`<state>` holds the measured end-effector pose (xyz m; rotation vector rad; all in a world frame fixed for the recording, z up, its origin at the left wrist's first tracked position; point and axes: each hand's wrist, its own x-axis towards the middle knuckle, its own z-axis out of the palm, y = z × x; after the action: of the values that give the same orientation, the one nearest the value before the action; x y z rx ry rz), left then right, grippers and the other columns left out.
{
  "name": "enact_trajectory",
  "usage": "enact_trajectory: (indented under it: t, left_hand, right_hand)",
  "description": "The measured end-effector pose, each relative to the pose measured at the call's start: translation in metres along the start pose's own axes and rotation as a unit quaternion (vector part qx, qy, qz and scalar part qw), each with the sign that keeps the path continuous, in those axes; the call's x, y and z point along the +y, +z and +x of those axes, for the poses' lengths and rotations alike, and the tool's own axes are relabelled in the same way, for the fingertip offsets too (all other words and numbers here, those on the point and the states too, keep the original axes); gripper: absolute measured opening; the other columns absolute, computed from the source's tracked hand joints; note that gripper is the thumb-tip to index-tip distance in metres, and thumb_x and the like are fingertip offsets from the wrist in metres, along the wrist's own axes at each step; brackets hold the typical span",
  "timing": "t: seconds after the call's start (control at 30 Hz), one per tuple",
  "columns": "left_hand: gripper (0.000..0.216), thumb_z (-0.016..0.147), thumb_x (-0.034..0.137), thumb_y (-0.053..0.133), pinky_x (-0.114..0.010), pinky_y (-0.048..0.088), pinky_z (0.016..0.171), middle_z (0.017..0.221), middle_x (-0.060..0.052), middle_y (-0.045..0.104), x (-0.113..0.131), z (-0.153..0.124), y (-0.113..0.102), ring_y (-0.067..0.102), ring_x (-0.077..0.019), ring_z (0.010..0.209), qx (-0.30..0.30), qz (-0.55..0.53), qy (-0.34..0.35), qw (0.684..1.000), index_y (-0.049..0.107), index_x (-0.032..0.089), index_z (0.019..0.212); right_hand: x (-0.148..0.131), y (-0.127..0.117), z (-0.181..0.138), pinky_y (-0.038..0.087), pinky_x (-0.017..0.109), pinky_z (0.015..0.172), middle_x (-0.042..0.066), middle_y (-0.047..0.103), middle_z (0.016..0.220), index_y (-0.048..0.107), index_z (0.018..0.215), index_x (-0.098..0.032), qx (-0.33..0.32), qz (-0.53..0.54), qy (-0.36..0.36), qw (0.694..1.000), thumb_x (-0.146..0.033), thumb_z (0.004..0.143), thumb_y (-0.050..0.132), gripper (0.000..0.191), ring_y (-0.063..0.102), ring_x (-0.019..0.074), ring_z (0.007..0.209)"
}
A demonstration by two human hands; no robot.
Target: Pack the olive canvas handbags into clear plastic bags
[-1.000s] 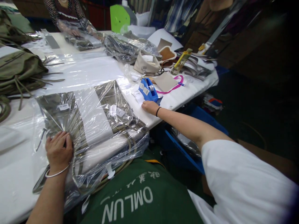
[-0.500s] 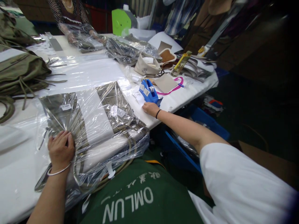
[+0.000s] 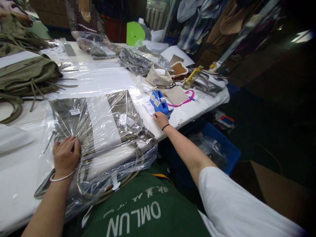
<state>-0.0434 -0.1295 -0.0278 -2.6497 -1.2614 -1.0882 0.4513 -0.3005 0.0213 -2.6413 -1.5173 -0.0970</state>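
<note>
My left hand [image 3: 66, 154] rests on a clear plastic bag [image 3: 134, 154] near the table's front edge. Its fingers are curled, and creases in the film run together at the fingertips. Inside the bag lies a folded olive garment [image 3: 67, 113] with a white paper band [image 3: 103, 123] across it and small barcode labels. My right hand [image 3: 161, 120] is at the near side of a blue tape dispenser [image 3: 159, 100], fingers pinched together. White labels [image 3: 148, 107] lie just beyond those fingertips. Whatever is between them is too small to make out.
Olive garments [image 3: 29, 74] are piled at the left. Bagged garments [image 3: 138, 61], a cream fabric pouch [image 3: 158, 77], grey card and a pink ribbon lie beyond the dispenser. Across the table a person [image 3: 86, 24] handles another bag. A blue bin [image 3: 232, 161] stands below the right edge.
The view has shifted slightly, so the table things sit a little further right and lower. My right hand stays beside the tape dispenser, and my left hand keeps its place on the bag.
</note>
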Motion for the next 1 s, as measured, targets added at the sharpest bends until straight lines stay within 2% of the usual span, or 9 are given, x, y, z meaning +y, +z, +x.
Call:
enact_trajectory:
  t: [0.13, 0.23, 0.43, 0.5, 0.57, 0.67, 0.77, 0.87, 1.0]
  left_hand:
    - [0.028, 0.096, 0.031, 0.050, -0.048, 0.029, 0.115, 0.115, -0.013, 0.072, -0.001, -0.001, 0.001, 0.061, -0.0246, 0.121, 0.001, 0.001, 0.000, 1.000, 0.069, 0.013, 0.106]
    - [0.028, 0.096, 0.031, 0.050, -0.047, 0.029, 0.115, 0.116, -0.013, 0.072, -0.001, -0.003, 0.003, 0.061, -0.0252, 0.121, 0.005, 0.010, 0.001, 1.000, 0.069, 0.013, 0.106]
    - [0.028, 0.096, 0.032, 0.050, -0.047, 0.032, 0.114, 0.115, -0.014, 0.073, 0.002, -0.001, -0.001, 0.063, -0.0256, 0.120, 0.007, 0.015, -0.002, 1.000, 0.070, 0.013, 0.105]
    - [0.028, 0.096, 0.031, 0.051, -0.047, 0.033, 0.114, 0.116, -0.014, 0.072, 0.003, 0.001, -0.003, 0.063, -0.0261, 0.120, 0.007, 0.011, 0.003, 1.000, 0.071, 0.013, 0.106]
    - [0.028, 0.096, 0.030, 0.052, -0.048, 0.035, 0.113, 0.118, -0.013, 0.072, 0.003, 0.001, -0.002, 0.063, -0.0262, 0.120, 0.012, 0.002, 0.006, 1.000, 0.071, 0.014, 0.107]
    - [0.026, 0.095, 0.032, 0.051, -0.048, 0.037, 0.112, 0.118, -0.011, 0.072, 0.001, 0.000, 0.003, 0.064, -0.0258, 0.119, 0.026, -0.013, -0.002, 1.000, 0.071, 0.018, 0.106]
    - [0.028, 0.095, 0.033, 0.051, -0.048, 0.036, 0.113, 0.119, -0.012, 0.072, 0.003, 0.002, 0.002, 0.063, -0.0261, 0.120, 0.010, -0.022, -0.014, 1.000, 0.072, 0.017, 0.104]
    - [0.032, 0.094, 0.035, 0.049, -0.045, 0.035, 0.115, 0.116, -0.012, 0.073, 0.007, 0.011, -0.011, 0.062, -0.0253, 0.120, -0.048, -0.060, -0.046, 0.996, 0.073, 0.016, 0.103]
    - [0.036, 0.094, 0.039, 0.047, -0.039, 0.042, 0.111, 0.121, -0.007, 0.071, 0.005, 0.022, -0.037, 0.062, -0.0220, 0.119, -0.035, -0.104, -0.182, 0.977, 0.071, 0.020, 0.112]
  right_hand:
    - [0.004, 0.004, -0.005, 0.049, 0.030, 0.093, 0.015, 0.071, 0.111, 0.069, 0.111, -0.011, 0.097, 0.106, 0.058, 0.988, -0.022, 0.097, 0.040, 0.034, 0.065, 0.0206, 0.100]
    - [0.003, 0.009, -0.013, 0.051, 0.032, 0.095, 0.015, 0.071, 0.109, 0.069, 0.107, -0.012, 0.186, 0.234, 0.107, 0.948, -0.026, 0.095, 0.042, 0.033, 0.065, 0.0201, 0.099]
    - [-0.008, 0.014, -0.027, 0.062, 0.032, 0.075, 0.003, 0.068, 0.084, 0.065, 0.094, -0.014, 0.195, 0.541, 0.221, 0.788, -0.039, 0.083, 0.061, 0.028, 0.065, 0.0139, 0.074]
    - [0.001, 0.007, -0.037, 0.063, 0.030, 0.070, -0.002, 0.063, 0.074, 0.063, 0.090, -0.016, 0.178, 0.615, 0.242, 0.729, -0.040, 0.077, 0.069, 0.029, 0.062, 0.0109, 0.066]
    - [0.023, -0.006, -0.054, 0.063, 0.028, 0.067, -0.004, 0.061, 0.070, 0.063, 0.089, -0.017, 0.129, 0.657, 0.237, 0.704, -0.040, 0.071, 0.077, 0.032, 0.060, 0.0091, 0.062]
    - [0.065, -0.033, -0.091, 0.063, 0.029, 0.069, 0.001, 0.069, 0.081, 0.069, 0.091, -0.018, -0.034, 0.648, 0.193, 0.736, -0.042, 0.064, 0.084, 0.038, 0.065, 0.0123, 0.069]
    - [0.090, -0.056, -0.119, 0.062, 0.039, 0.079, 0.007, 0.075, 0.091, 0.076, 0.091, -0.017, -0.156, 0.503, 0.163, 0.834, -0.043, 0.065, 0.083, 0.037, 0.071, 0.0237, 0.085]
    - [0.070, -0.062, -0.112, 0.056, 0.046, 0.094, 0.011, 0.075, 0.104, 0.078, 0.099, -0.018, -0.046, 0.328, 0.120, 0.936, -0.046, 0.077, 0.072, 0.036, 0.070, 0.0300, 0.099]
    - [-0.030, -0.050, -0.065, 0.048, 0.047, 0.106, 0.014, 0.064, 0.133, 0.064, 0.131, -0.017, 0.047, 0.306, -0.038, 0.950, -0.049, 0.093, 0.052, 0.051, 0.061, 0.0296, 0.121]
